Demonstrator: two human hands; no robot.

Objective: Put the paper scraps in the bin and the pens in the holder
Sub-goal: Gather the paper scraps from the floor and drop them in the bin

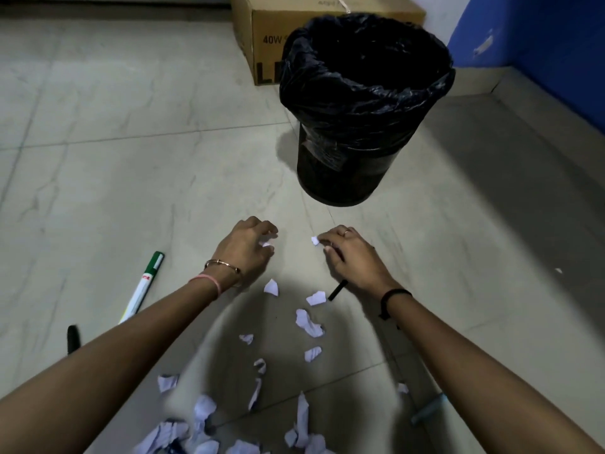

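Plain indoor room, pale marble-look floor tiles (131, 126), blue wall (540, 37), cardboard box (262, 37), lined bin (363, 106)

White scraps (309, 322) before black-lined bin (365, 103)

Both hands reach low over the tiled floor (131, 158), the left hand (247, 249) curled on a paper scrap (267, 241) and the right hand (350, 253) pinching another scrap (315, 240), with the black-lined bin (363, 109) just beyond and a green marker (145, 283) lying to the left.
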